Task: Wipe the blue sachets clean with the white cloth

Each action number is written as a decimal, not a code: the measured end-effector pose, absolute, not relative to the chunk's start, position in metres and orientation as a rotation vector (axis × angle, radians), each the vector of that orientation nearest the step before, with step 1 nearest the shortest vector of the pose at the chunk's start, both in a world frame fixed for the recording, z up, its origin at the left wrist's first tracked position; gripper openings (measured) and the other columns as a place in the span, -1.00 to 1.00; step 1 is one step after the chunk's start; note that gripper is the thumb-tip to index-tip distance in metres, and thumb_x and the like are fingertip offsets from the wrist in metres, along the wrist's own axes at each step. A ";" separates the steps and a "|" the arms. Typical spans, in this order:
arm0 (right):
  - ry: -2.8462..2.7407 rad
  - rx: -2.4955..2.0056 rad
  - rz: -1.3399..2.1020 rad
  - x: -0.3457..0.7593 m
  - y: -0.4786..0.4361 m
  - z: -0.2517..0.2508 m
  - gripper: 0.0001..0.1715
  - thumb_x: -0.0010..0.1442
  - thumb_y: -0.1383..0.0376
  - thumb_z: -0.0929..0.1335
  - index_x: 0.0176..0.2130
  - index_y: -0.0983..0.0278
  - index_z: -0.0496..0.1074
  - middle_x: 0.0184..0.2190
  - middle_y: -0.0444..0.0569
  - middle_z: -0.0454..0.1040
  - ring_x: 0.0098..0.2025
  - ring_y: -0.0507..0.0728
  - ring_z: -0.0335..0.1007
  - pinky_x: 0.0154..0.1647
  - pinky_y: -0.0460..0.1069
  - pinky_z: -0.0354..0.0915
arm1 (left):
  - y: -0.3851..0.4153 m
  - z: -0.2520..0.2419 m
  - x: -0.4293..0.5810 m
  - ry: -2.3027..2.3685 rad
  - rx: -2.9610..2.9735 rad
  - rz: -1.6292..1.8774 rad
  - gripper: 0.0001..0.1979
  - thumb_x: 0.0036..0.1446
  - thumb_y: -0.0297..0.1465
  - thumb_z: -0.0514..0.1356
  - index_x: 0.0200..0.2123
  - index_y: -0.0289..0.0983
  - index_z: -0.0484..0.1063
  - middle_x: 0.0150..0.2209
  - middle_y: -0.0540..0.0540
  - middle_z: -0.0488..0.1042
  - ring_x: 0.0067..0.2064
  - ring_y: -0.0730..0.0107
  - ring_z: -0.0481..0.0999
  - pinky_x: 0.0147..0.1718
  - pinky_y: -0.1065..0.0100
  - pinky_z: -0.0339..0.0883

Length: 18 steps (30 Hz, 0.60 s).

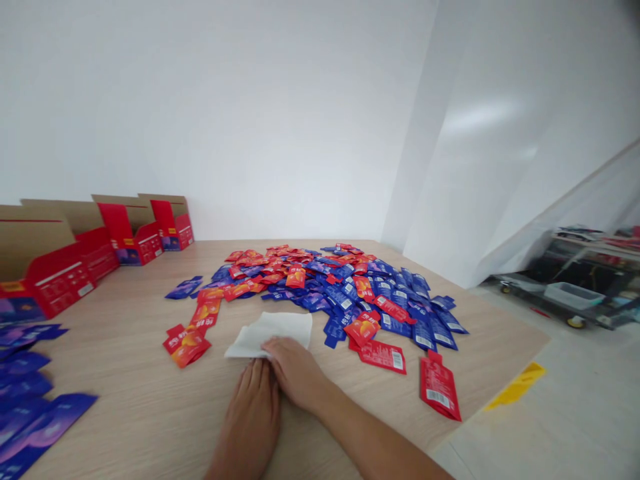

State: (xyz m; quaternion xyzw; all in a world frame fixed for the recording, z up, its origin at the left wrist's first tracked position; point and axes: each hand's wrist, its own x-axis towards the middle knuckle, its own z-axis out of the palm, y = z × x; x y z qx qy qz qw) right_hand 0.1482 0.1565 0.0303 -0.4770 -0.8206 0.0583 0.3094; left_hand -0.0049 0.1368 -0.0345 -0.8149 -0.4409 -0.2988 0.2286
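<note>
A white sheet (275, 330), paper or thin cloth with creases, lies on the wooden table in front of me. My right hand (296, 373) is closed over its near edge, the fingertips on top of the sheet. Beside it, my left hand (255, 400) lies flat, fingers stretched out and reaching the sheet's near edge. The two hands touch at the fingers. Left of the sheet are several red-orange sachets (187, 345). Behind and to the right spreads a heap of blue sachets (345, 300) mixed with red ones.
Open red display boxes (63, 280) with brown cardboard backs line the left side. More blue-purple packets (45, 427) lie at the near left. A single red sachet (440, 387) rests near the table's right edge. Beyond it stands a wheeled cart (565, 293) on the floor.
</note>
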 end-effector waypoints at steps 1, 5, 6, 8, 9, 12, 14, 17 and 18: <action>-2.149 -1.289 0.146 0.154 0.159 0.028 -0.56 0.48 0.44 0.25 0.24 0.23 0.50 0.25 0.05 0.57 0.36 0.15 0.41 0.46 0.12 0.24 | 0.137 -0.036 -0.005 -1.228 -2.230 -0.826 -0.54 0.35 -0.47 -0.04 0.20 -0.44 0.47 0.19 -0.39 0.58 0.24 0.04 0.57 0.24 0.00 0.47; -1.999 -1.444 0.103 0.183 0.172 0.020 -0.60 0.48 0.25 0.39 0.25 0.24 0.47 0.30 0.13 0.47 0.31 0.31 0.43 0.35 0.35 0.34 | 0.137 -0.042 -0.003 -1.250 -2.209 -0.835 -0.51 0.38 -0.41 -0.02 0.26 -0.49 0.40 0.22 -0.44 0.55 0.28 -0.02 0.54 0.25 -0.06 0.47; -1.966 -1.473 0.096 0.187 0.173 0.020 -0.57 0.46 0.20 0.42 0.25 0.23 0.46 0.30 0.12 0.46 0.28 0.32 0.45 0.32 0.37 0.36 | 0.137 -0.043 -0.003 -1.250 -2.210 -0.840 -0.51 0.38 -0.41 -0.02 0.26 -0.49 0.41 0.22 -0.44 0.55 0.28 -0.02 0.54 0.26 -0.05 0.46; -1.932 -1.495 0.089 0.186 0.173 0.022 -0.57 0.49 0.24 0.37 0.28 0.24 0.44 0.30 0.16 0.46 0.30 0.33 0.44 0.33 0.36 0.36 | 0.137 -0.043 -0.002 -1.257 -2.210 -0.852 -0.51 0.38 -0.41 -0.01 0.26 -0.50 0.40 0.22 -0.45 0.55 0.28 -0.04 0.54 0.27 -0.06 0.45; -1.940 -1.482 0.091 0.182 0.171 0.024 -0.56 0.51 0.31 0.31 0.31 0.26 0.43 0.31 0.18 0.47 0.34 0.31 0.41 0.38 0.33 0.32 | 0.137 -0.043 -0.002 -1.266 -2.211 -0.858 -0.50 0.38 -0.41 0.00 0.27 -0.50 0.39 0.23 -0.46 0.54 0.28 -0.05 0.54 0.28 -0.08 0.45; -2.060 -1.354 0.122 0.160 0.164 0.027 -0.46 0.49 0.45 0.22 0.35 0.25 0.41 0.35 0.10 0.46 0.44 0.18 0.30 0.48 0.14 0.22 | 0.137 -0.041 -0.002 -1.281 -2.228 -0.867 -0.50 0.35 -0.45 -0.01 0.28 -0.47 0.39 0.23 -0.43 0.55 0.27 -0.02 0.54 0.28 -0.08 0.45; -2.154 -1.261 0.155 0.149 0.161 0.027 -0.47 0.47 0.44 0.25 0.32 0.18 0.45 0.32 -0.01 0.52 0.40 0.10 0.35 0.46 0.04 0.24 | 0.137 -0.040 -0.003 -1.274 -2.246 -0.863 -0.51 0.33 -0.49 -0.03 0.25 -0.43 0.42 0.21 -0.39 0.57 0.27 0.04 0.55 0.27 -0.02 0.46; -2.178 -1.248 0.170 0.153 0.163 0.024 -0.51 0.46 0.47 0.26 0.26 0.21 0.50 0.26 0.03 0.57 0.37 0.13 0.40 0.46 0.10 0.25 | 0.137 -0.039 -0.003 -1.275 -2.247 -0.857 -0.53 0.35 -0.48 -0.02 0.24 -0.43 0.43 0.22 -0.39 0.56 0.27 0.05 0.55 0.26 0.00 0.48; -2.156 -1.274 0.165 0.159 0.165 0.023 -0.52 0.46 0.48 0.25 0.26 0.24 0.49 0.26 0.08 0.55 0.37 0.16 0.39 0.47 0.14 0.24 | 0.136 -0.039 -0.003 -1.280 -2.239 -0.857 -0.52 0.37 -0.45 -0.02 0.26 -0.44 0.41 0.23 -0.40 0.55 0.28 0.03 0.55 0.25 -0.02 0.48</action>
